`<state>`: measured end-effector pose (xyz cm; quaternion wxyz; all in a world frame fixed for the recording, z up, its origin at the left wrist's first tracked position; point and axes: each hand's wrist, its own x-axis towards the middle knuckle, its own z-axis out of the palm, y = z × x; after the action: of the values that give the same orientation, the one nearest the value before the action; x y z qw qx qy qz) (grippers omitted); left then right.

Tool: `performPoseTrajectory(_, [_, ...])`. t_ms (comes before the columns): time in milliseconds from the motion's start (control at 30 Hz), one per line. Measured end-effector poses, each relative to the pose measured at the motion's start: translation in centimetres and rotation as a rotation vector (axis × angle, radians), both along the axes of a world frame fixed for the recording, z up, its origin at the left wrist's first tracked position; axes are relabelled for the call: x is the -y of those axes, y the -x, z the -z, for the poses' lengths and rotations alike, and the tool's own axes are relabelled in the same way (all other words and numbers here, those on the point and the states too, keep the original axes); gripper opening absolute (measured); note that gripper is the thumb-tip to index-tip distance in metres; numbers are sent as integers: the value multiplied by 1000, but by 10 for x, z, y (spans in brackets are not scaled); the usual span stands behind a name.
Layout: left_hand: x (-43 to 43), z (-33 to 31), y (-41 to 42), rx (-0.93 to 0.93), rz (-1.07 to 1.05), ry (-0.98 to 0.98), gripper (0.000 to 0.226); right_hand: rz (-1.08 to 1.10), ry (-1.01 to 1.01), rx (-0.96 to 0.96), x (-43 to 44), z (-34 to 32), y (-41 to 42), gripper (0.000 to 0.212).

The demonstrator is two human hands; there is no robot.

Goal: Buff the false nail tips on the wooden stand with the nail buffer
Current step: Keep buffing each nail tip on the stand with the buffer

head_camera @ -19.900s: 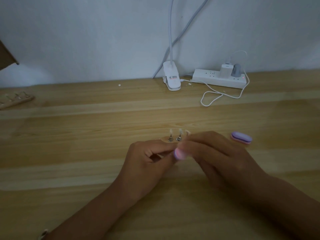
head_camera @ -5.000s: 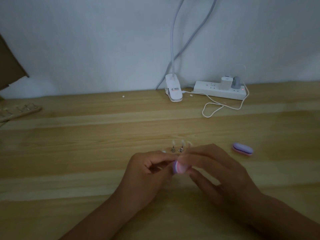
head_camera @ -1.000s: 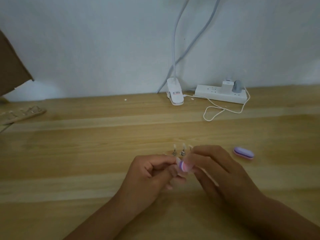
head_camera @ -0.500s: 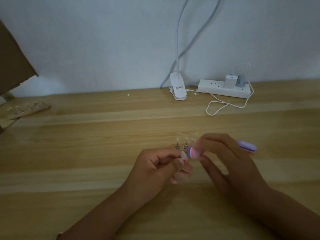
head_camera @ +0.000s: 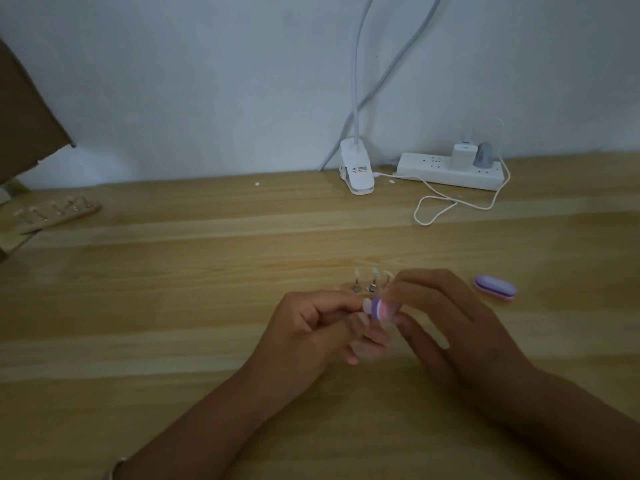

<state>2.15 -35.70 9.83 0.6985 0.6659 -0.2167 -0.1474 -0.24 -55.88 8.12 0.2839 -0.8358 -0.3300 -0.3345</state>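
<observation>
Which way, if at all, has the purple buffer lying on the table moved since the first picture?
No. The spare buffer lies below the right end of the power strip, at the same offset as before. Only the camera has shifted.

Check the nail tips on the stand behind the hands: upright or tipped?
Upright: two nail tips stand on metal posts on the wooden stand; a third hides partly behind the right hand.

Left hand (head_camera: 304, 329) and right hand (head_camera: 443, 323) meet over the wooden table (head_camera: 173, 306), a pale false nail tip (head_camera: 366, 304) and striped oval nail buffer (head_camera: 381, 309) between them; the wooden stand (head_camera: 362, 289) sits just behind, a purple oval buffer block (head_camera: 494, 288) to its right.
</observation>
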Motion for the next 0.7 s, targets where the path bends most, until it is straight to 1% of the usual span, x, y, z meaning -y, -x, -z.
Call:
performPoseTrajectory(100, [1,0,0,-15,1,5,20,36,-46,3,2,-2,-2,14])
performPoseTrajectory(167, [1,0,0,4,20,5,15,-20,-47,19,-4,-1,2,15])
performPoseTrajectory(233, [0,0,0,16,33,5,20,-58,-7,19,-6,2,4,17])
performPoseTrajectory(300, [-1,0,0,-2,33,11,21,-18,17,8,0,1,0,19])
performPoseTrajectory(400, [0,1,0,-12,33,18,19,21,-29,15,3,-3,-2,18])
performPoseTrajectory(533, [1,1,0,30,40,26,18,-70,23,42,-5,0,5,17])
performPoseTrajectory(600, [1,1,-1,15,35,19,18,-29,46,23,0,-1,2,17])
performPoseTrajectory(700, [0,3,-2,9,17,14,17,32,8,-3,4,-4,-1,18])
